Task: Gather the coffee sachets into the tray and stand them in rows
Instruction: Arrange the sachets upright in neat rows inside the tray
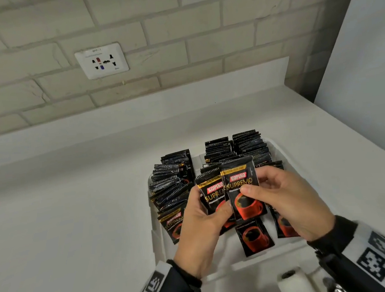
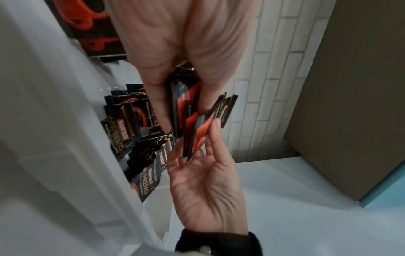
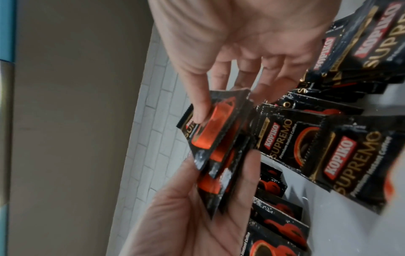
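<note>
Over the middle of the white tray (image 1: 277,146) the person holds two Kopiko Supremo sachets upright. The left hand (image 1: 202,226) grips the left sachet (image 1: 211,196), thumb across its front, and the right hand (image 1: 287,198) pinches the front sachet (image 1: 243,189) between thumb and fingers, overlapping the first. Both grips are clamped on foil, neither slack.

The step in hand looks like squaring a small bundle before standing it in a row. To do it well, the person should line up the serrated top edges, keep the printed faces turned the same way, then lower the pair into the middle row (image 1: 217,151) so they lean on their neighbours — not dropped flat. The left row (image 1: 171,180) and the far right row (image 1: 251,145) already stand; a loose sachet (image 1: 255,235) lies flat near the tray's near edge, with another at the left and one at the right.

Hard to make out — the wrist views suggest more than two sachets in the bundle, but blur hides the count. The hands cover the tray's centre. The tray sits on the white table (image 1: 75,202).
</note>
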